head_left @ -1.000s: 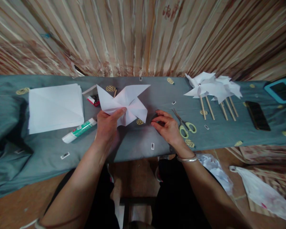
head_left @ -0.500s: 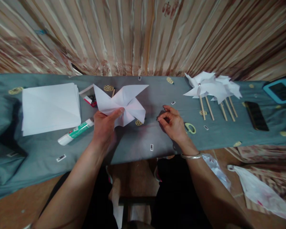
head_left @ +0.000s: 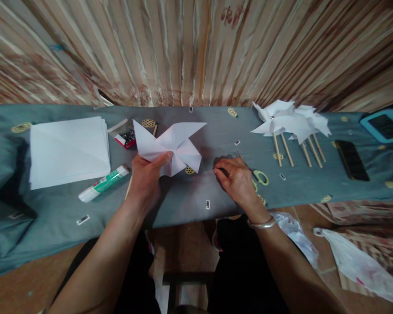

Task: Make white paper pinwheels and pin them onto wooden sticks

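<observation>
A folded white paper pinwheel (head_left: 187, 150) is pinched in my left hand (head_left: 146, 176), the thumb pressing on its centre. A thin wooden stick shows beside the left wrist, mostly hidden. To the right, my right hand (head_left: 234, 176) is just over the cloth, thumb and forefinger pressed together on something too small to name. Scissors with light green handles (head_left: 261, 177) lie beside and partly under that hand. Left of the pinwheel, a small open box (head_left: 129, 138) contains small shiny metal pieces.
White paper sheets (head_left: 68, 150) lie stacked on the left, a glue stick (head_left: 104, 183) near them. Several pinwheels on sticks (head_left: 280, 117) lie at the right, then a phone (head_left: 351, 160) and a blue-framed device (head_left: 387, 125). A curtain (head_left: 190, 52) hangs behind the grey-clothed table (head_left: 186, 203).
My right hand has curled its raised fingers in and shifted slightly left and down, uncovering more of the scissors. The pinwheel stays in my left hand, hardly moved.
</observation>
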Demonstrator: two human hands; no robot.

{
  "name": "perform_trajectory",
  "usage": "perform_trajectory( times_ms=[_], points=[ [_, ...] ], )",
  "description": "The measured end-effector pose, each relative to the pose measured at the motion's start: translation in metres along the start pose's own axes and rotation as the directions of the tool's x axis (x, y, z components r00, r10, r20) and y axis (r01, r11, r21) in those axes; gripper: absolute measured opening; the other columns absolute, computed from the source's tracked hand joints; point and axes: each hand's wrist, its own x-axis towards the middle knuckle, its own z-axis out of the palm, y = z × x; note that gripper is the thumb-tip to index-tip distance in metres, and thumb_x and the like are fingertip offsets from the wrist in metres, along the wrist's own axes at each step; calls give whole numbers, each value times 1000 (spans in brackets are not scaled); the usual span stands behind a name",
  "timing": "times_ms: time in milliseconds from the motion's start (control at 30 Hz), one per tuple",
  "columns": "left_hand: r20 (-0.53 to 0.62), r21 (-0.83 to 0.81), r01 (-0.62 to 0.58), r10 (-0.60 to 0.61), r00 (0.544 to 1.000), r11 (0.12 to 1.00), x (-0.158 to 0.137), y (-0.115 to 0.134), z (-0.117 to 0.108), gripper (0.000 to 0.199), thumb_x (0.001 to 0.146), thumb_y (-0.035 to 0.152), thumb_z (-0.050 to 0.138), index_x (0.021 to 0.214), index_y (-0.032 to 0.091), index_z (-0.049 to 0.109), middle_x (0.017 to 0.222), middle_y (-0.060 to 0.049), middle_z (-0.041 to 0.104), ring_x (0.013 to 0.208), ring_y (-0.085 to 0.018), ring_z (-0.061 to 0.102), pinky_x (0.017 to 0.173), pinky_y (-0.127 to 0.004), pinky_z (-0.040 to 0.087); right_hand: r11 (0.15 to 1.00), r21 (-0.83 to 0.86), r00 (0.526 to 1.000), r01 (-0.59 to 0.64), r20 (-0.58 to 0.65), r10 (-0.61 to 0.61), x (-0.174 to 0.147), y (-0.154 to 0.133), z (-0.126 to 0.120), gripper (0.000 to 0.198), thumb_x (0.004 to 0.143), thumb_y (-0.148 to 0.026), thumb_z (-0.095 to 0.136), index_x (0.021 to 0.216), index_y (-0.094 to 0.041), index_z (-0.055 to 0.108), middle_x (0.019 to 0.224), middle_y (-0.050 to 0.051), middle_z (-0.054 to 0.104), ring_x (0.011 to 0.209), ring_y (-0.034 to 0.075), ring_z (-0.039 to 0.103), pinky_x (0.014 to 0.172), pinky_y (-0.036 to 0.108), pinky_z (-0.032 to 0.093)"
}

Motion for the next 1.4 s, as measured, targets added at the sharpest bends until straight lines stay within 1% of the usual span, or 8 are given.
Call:
perform_trajectory(
  times_ms=[200,300,367,500,667,800,1033,1400],
  points=[
    [38,-41,41,-39,999,998,-2,-3,0,27,55,23,84,76,13,73,77,-4,75,72,-17,68,70,-27,53,999,0,999,37,-37,-37,-3,-5,3,18,90,-23,52,85,-23,70,90,7,72,89,27,60,88,47,48],
    [36,-75,56,-54,998,996,-4,-3,2,30,53,22,85,79,12,74,76,-4,75,68,-16,67,68,-27,52,984,172,988,-43,-137,67,-3,-8,0,11,87,-25,59,83,-25,69,94,5,73,93,25,63,93,47,47],
    [35,-96,62,-58,998,993,-7,-4,4,32,51,21,86,80,13,74,77,-4,76,66,-16,66,66,-27,52,936,340,967,-90,-195,164,-4,-13,-3,6,84,-28,65,83,-25,70,103,4,72,102,25,64,99,48,46],
    [95,-90,94,-85,992,992,-14,-7,10,27,52,23,86,75,13,74,72,-4,75,61,-16,65,63,-28,51,827,556,951,-84,-203,234,-7,-33,-7,6,80,-31,71,83,-26,72,130,4,62,123,25,57,108,49,41],
    [146,-87,88,-74,986,992,-26,-9,19,21,53,20,83,72,14,74,71,-2,75,60,-15,64,62,-27,50,865,497,962,-72,-196,193,-10,-62,-6,5,81,-30,71,81,-26,74,146,2,49,137,26,44,116,49,33],
    [153,-127,84,-64,986,988,-34,-11,26,17,53,17,82,68,16,73,67,0,73,57,-13,62,59,-25,48,889,454,958,-59,-224,178,-12,-66,-3,4,81,-27,70,79,-25,74,150,2,44,145,28,33,119,52,26],
    [199,-170,116,-81,977,979,-41,-8,35,19,51,18,82,68,16,73,68,-1,73,58,-14,62,60,-26,48,881,464,945,-91,-239,223,-12,-63,-2,8,82,-30,69,83,-25,75,151,4,44,144,27,34,118,49,27],
    [201,-133,57,-30,979,989,-41,-9,35,16,53,20,80,68,18,72,70,-1,73,60,-16,63,62,-28,48,883,463,944,-72,-254,210,-10,-59,-3,11,84,-34,67,85,-25,75,142,6,53,142,24,38,117,44,29]
  ],
)
